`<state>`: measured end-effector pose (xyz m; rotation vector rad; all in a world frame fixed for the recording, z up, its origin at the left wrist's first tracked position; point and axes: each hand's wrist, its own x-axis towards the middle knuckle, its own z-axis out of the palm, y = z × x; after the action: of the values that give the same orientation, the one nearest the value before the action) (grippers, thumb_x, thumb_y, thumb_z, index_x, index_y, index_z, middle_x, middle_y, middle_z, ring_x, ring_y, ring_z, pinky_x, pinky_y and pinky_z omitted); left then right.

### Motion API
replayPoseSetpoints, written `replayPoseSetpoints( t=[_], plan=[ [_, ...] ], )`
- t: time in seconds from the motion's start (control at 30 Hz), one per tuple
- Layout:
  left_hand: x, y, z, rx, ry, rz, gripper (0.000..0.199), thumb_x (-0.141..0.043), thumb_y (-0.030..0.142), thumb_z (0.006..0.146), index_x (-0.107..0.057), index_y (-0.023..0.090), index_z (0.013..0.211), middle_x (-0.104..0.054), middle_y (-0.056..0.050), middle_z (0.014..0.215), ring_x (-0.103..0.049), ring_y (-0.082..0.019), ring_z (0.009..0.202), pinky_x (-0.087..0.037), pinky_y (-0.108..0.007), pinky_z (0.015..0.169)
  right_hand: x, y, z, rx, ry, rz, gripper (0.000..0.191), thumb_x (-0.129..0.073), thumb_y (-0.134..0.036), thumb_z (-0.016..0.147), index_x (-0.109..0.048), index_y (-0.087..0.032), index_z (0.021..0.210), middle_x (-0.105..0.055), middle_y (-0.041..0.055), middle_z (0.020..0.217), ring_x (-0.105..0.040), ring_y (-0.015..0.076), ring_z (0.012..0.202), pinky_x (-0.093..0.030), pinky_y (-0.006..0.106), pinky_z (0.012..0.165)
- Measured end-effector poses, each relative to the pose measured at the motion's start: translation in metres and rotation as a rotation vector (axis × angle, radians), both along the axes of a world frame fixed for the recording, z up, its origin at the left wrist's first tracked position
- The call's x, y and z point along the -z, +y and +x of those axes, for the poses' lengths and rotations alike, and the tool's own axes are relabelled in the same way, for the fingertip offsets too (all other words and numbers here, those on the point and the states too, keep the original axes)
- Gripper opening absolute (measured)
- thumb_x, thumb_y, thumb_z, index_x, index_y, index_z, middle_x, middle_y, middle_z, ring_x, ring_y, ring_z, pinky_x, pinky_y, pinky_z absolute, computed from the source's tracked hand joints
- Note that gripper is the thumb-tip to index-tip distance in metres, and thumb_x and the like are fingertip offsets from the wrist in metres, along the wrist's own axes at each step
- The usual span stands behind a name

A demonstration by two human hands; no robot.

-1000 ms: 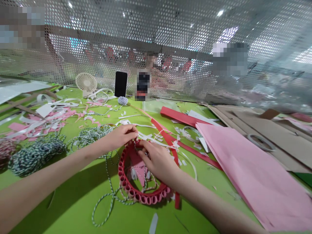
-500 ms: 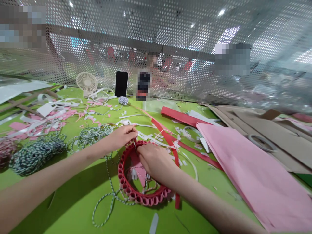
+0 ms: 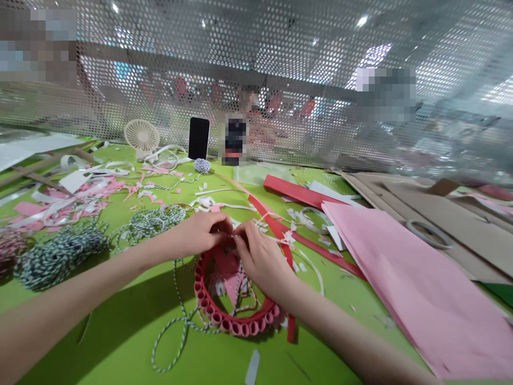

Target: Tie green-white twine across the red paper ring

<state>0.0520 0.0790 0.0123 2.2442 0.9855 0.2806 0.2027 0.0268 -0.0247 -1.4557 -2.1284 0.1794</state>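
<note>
Green tabletop (image 3: 120, 342), left hand (image 3: 202, 233) and right hand (image 3: 260, 256) pinching what looks like striped twine (image 3: 182, 321), above a red paper ring (image 3: 204, 299)

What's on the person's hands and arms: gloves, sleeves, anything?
Nothing visible. The left hand and right hand are bare, with no gloves, rings or markings. The left forearm and right forearm show no sleeves or watch.
</note>
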Motion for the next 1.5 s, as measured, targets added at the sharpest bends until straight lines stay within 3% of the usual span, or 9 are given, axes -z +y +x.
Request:
replayPoseSetpoints(
  t=[0.23, 0.33, 0.57, 0.73, 0.97, 1.17, 1.37, 1.5],
  plan=[
    [-0.001, -0.001, -0.003, 0.112, 0.077, 0.064, 0.015, -0.042, 0.012, 0.07, -0.056, 0.013, 0.077, -0.061, -0.006, 0.077, -0.054, -0.016, 0.069, -0.038, -0.025, 0.061, -0.004, 0.001, 0.003, -0.103, 0.095, 0.05, 0.014, -0.033, -0.012, 0.08, -0.045, -0.017, 0.084, -0.056, 0.0051, 0.072, -0.053, 0.0158, 0.063, -0.039, 0.025, 0.054],
    [0.0, -0.001, -0.002, 0.107, 0.097, 0.082, 0.014, -0.039, 0.011, 0.071, -0.053, 0.013, 0.073, -0.059, -0.006, 0.074, -0.052, -0.016, 0.068, -0.038, -0.025, 0.061, -0.004, 0.001, 0.004, -0.122, 0.016, 0.109, 0.021, -0.032, -0.006, 0.076, -0.05, -0.015, 0.081, -0.055, 0.0072, 0.073, -0.051, 0.0172, 0.063, -0.04, 0.027, 0.054],
    [0.0, -0.002, 0.002, 0.096, 0.152, 0.112, 0.015, -0.045, 0.03, 0.075, -0.045, 0.017, 0.068, -0.052, -0.003, 0.066, -0.047, -0.015, 0.059, -0.033, -0.025, 0.053, -0.003, 0.002, 0.004, -0.122, -0.045, 0.136, 0.023, -0.033, -0.005, 0.076, -0.054, -0.013, 0.074, -0.056, 0.0101, 0.077, -0.052, 0.0184, 0.07, -0.043, 0.028, 0.06],
    [0.005, -0.005, 0.003, 0.078, 0.152, 0.166, 0.01, -0.045, 0.018, 0.071, -0.039, 0.018, 0.063, -0.048, -0.002, 0.065, -0.042, -0.014, 0.058, -0.031, -0.027, 0.055, -0.003, 0.001, 0.005, -0.119, -0.021, 0.109, 0.024, -0.032, -0.005, 0.077, -0.055, -0.012, 0.075, -0.056, 0.0099, 0.076, -0.053, 0.0184, 0.071, -0.043, 0.029, 0.062],
    [0.0, 0.0, -0.001, 0.09, 0.087, 0.127, 0.007, -0.044, 0.014, 0.07, -0.049, 0.015, 0.066, -0.054, -0.003, 0.068, -0.048, -0.014, 0.063, -0.034, -0.025, 0.057, -0.003, 0.001, 0.005, -0.097, -0.004, 0.101, 0.022, -0.032, -0.005, 0.076, -0.053, -0.013, 0.074, -0.056, 0.0094, 0.077, -0.053, 0.0176, 0.07, -0.042, 0.028, 0.06],
    [0.0, 0.006, -0.005, 0.062, 0.028, 0.058, 0.019, -0.044, 0.013, 0.072, -0.061, 0.015, 0.081, -0.064, -0.002, 0.078, -0.056, -0.013, 0.069, -0.04, -0.021, 0.062, -0.001, 0.001, 0.005, -0.043, 0.038, 0.086, 0.017, -0.032, -0.009, 0.076, -0.048, -0.016, 0.074, -0.054, 0.006, 0.071, -0.051, 0.0152, 0.062, -0.039, 0.026, 0.056],
    [0.0, 0.001, -0.003, 0.009, 0.02, 0.184, 0.016, -0.046, 0.019, 0.075, -0.061, 0.016, 0.081, -0.066, -0.004, 0.083, -0.057, -0.016, 0.075, -0.039, -0.024, 0.066, -0.003, 0.001, 0.003, 0.026, 0.103, 0.014, 0.009, -0.04, -0.023, 0.078, -0.043, -0.018, 0.072, -0.054, 0.0028, 0.064, -0.049, 0.0142, 0.055, -0.035, 0.025, 0.051],
    [0.0, -0.003, 0.0, 0.032, 0.048, 0.301, 0.019, -0.042, 0.014, 0.076, -0.06, 0.015, 0.079, -0.065, -0.007, 0.08, -0.055, -0.018, 0.073, -0.037, -0.027, 0.065, -0.004, 0.0, 0.002, 0.047, 0.126, -0.016, 0.009, -0.039, -0.022, 0.077, -0.038, -0.019, 0.069, -0.053, 0.0019, 0.061, -0.049, 0.0143, 0.054, -0.034, 0.025, 0.051]
  ],
)
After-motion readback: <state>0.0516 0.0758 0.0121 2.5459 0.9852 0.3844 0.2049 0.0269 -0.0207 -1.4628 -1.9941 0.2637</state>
